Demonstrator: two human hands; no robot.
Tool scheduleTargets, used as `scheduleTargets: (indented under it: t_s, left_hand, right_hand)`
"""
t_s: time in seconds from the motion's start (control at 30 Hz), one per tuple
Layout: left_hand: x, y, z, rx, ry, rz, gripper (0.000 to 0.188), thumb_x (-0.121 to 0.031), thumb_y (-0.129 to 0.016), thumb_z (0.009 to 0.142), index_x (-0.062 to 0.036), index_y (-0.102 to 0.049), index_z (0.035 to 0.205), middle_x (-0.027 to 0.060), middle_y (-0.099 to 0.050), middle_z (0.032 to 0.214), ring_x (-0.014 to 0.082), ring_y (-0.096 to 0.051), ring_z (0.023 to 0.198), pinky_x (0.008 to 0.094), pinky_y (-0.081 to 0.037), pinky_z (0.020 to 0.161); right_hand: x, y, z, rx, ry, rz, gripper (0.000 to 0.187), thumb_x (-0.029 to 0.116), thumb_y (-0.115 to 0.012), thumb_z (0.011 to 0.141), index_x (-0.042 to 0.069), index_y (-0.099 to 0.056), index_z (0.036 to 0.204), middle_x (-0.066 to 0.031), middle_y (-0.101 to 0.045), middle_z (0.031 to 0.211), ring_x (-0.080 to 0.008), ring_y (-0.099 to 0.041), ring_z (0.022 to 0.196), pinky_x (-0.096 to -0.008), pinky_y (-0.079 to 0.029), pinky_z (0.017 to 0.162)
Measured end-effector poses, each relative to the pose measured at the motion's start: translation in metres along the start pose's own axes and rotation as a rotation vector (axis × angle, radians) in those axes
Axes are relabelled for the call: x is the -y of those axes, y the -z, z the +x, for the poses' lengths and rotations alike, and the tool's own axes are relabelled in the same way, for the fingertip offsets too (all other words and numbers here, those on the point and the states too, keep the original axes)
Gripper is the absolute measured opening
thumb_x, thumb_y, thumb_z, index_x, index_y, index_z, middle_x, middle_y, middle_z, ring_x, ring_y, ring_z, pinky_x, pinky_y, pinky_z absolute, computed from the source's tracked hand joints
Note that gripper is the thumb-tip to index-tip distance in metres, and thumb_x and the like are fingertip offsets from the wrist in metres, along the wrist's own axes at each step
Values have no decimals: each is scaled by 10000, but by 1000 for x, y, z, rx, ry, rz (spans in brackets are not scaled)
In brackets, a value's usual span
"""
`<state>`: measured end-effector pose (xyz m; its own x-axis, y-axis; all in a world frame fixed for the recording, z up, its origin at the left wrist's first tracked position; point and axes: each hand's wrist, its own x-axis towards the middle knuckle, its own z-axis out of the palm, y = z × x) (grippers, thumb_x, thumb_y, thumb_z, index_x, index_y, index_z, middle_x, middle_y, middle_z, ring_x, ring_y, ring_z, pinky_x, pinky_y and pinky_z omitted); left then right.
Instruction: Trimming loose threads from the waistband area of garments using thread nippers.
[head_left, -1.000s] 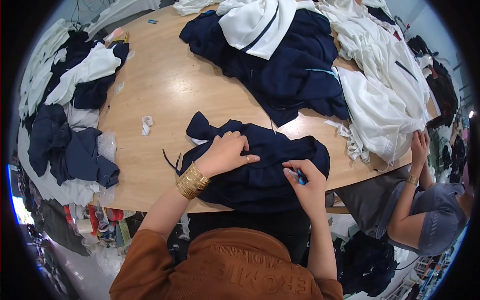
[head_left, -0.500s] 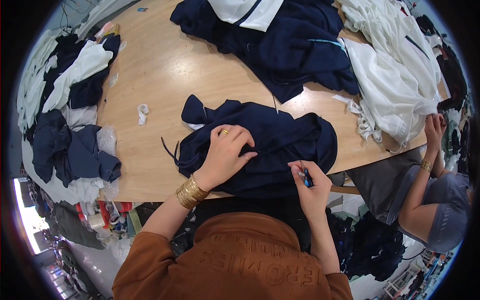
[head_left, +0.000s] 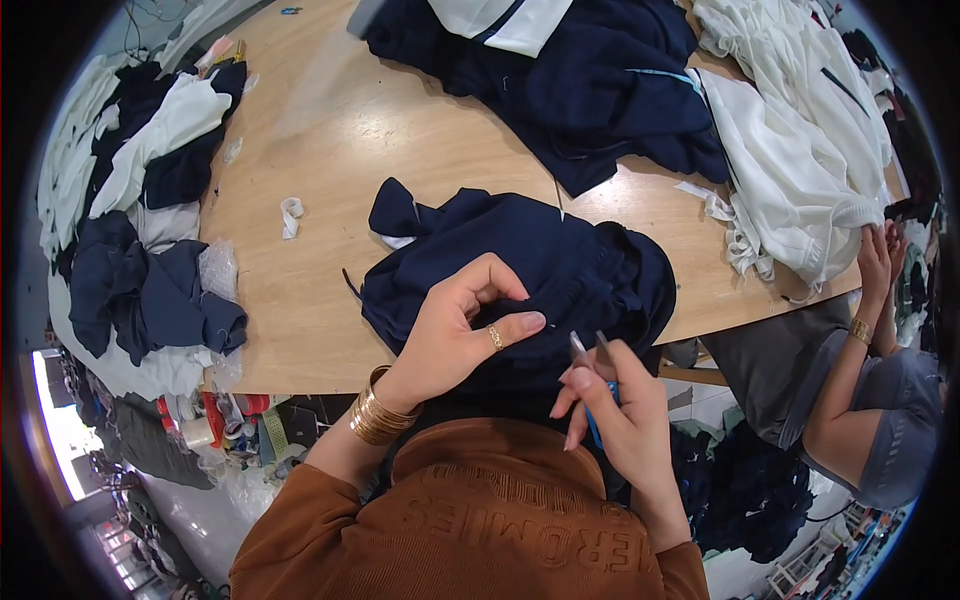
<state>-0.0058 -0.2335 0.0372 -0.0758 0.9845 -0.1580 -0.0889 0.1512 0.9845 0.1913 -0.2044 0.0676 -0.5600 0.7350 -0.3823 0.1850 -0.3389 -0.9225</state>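
A dark navy garment [head_left: 495, 235] lies bunched on the wooden table in front of me, its gathered edge towards my hands. My left hand [head_left: 455, 335] pinches that edge between thumb and index finger. Just right of it, my right hand [head_left: 630, 410] grips a small pair of thread snips [head_left: 579, 349] with blue handles. The two blades stand apart and point away from me, close to the cloth but seemingly not touching it. The other end of the snips is partly hidden by my fingers.
More navy cloth [head_left: 590, 100] is heaped at the far side, with white garments [head_left: 785, 160] to its right. Folded dark and white clothes [head_left: 160, 290] line the left edge. A white scrap [head_left: 290, 217] lies on the table [head_left: 300, 310]. At right, a co-worker's hands [head_left: 880, 255] touch white cloth.
My right hand has turned the snips so their blades point up and apart. My left hand has shifted its pinch on the garment, and the gathered edge now shows.
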Motion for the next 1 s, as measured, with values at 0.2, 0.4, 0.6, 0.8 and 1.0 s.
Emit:
scheduleTargets:
  t_s: [0.2,0.4,0.6,0.8,1.0]
  left_hand:
    - [-7,-1,-4,7,-75,79,232,-99,-710,802,-40,-518,917,-20,-530,813,22,-478,737,176,-383,655]
    - [-8,-4,-6,-25,-125,39,321,-70,-698,801,-38,-487,1042,7,-572,916,48,-545,830,203,-416,760]
    - [-11,-6,-8,-19,-126,42,407,-67,-691,803,-40,-443,1125,18,-567,1001,60,-562,838,210,-420,776]
    - [-7,-4,-7,-23,-161,114,414,-100,-694,804,-44,-447,1131,24,-586,982,60,-571,811,213,-422,759]
    - [-8,-6,-6,-54,-192,223,408,-147,-692,808,-54,-460,1131,57,-620,925,100,-618,782,231,-435,729]
  right_hand:
    - [8,-1,-4,52,-52,-142,176,116,-541,911,-40,-550,830,-77,-599,607,-98,-571,449,-198,-406,416]
    - [9,3,-5,90,-75,-222,170,179,-551,923,12,-562,894,-23,-564,555,-80,-568,449,-202,-405,417]
    - [8,3,-5,100,-89,-193,171,184,-543,928,18,-558,894,-18,-560,553,-79,-563,444,-200,-407,416]
    - [12,2,-5,76,-89,-263,161,149,-554,914,4,-552,843,-35,-557,536,-89,-567,434,-200,-408,408]
    - [15,3,-5,87,-65,-372,151,181,-556,918,35,-550,882,-50,-536,506,-127,-583,431,-228,-426,409]
